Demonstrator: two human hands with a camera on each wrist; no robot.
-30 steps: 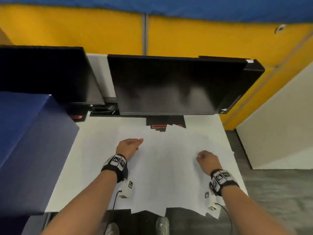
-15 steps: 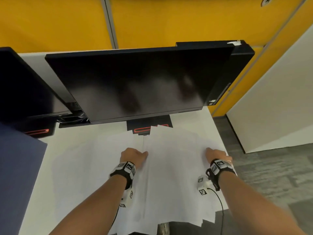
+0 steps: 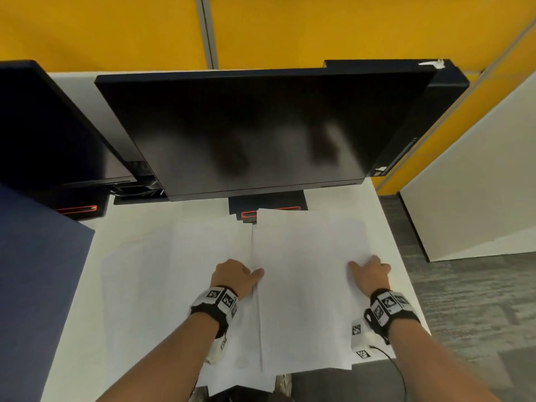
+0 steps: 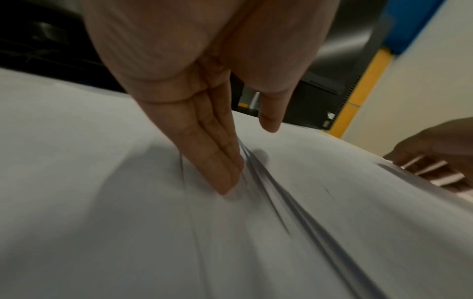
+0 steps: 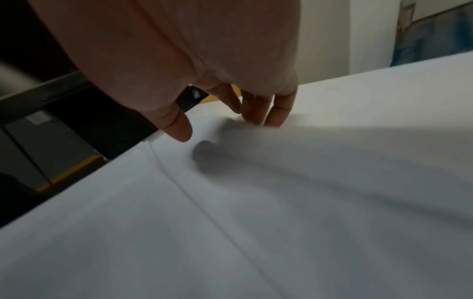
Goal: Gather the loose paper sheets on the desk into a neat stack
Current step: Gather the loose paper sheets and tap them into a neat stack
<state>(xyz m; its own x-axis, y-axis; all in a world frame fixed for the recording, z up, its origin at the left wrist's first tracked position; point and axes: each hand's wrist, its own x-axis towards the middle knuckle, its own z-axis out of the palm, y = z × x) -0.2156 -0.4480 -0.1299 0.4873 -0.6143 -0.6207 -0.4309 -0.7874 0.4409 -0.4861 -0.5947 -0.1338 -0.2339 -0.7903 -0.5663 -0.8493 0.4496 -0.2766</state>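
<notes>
Several white paper sheets (image 3: 304, 285) lie in an overlapping pile on the white desk (image 3: 121, 227), just in front of the monitor. My left hand (image 3: 249, 275) presses straight fingers (image 4: 217, 161) against the pile's left edges (image 4: 281, 202), with the thumb hovering over the top sheet. On the pile's right side, my right hand (image 3: 365, 268) touches the paper with its fingertips (image 5: 258, 115), thumb spread apart. More sheets (image 3: 174, 271) lie flat to the left of my left hand. The pile overhangs the desk's near edge.
A large dark monitor (image 3: 261, 132) stands right behind the paper, and its base (image 3: 266, 204) is partly covered by the sheets. A second monitor (image 3: 43, 126) and a blue partition (image 3: 37, 271) close off the left. The desk's right edge drops to grey carpet (image 3: 478, 300).
Both hands have slid the sheets inward, so the spread paper is now a narrower pile between them. My head has moved closer to the desk.
</notes>
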